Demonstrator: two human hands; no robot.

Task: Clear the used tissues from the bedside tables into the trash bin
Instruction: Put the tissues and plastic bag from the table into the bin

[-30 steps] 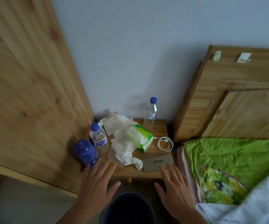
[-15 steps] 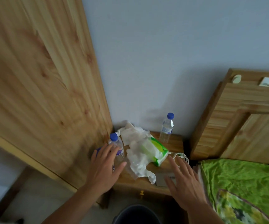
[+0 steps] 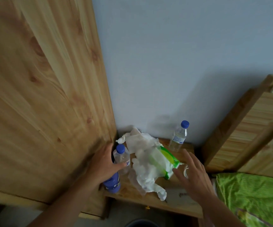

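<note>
A heap of crumpled white used tissues [image 3: 146,171] lies across the wooden bedside table [image 3: 132,191], draped over a green tissue pack [image 3: 169,158]. My left hand [image 3: 104,163] hovers at the table's left side with fingers spread, its thumb against a clear water bottle [image 3: 121,157]; it holds nothing. Just to the right of the green pack, my right hand [image 3: 192,174] is open with fingers apart above the table. The dark rim of the trash bin [image 3: 141,222] shows at the bottom edge, below the table.
A dark blue bottle [image 3: 112,183] stands at the table's front left, a second clear bottle [image 3: 178,136] at the back right. A white coiled cable [image 3: 186,171] and a grey card [image 3: 180,196] lie under my right hand. Wooden panel left, headboard and green bedding [image 3: 250,192] right.
Both hands have reached forward over the table. My left hand has come up beside the clear bottle; my right hand has moved up next to the green pack. The view has tilted upward.
</note>
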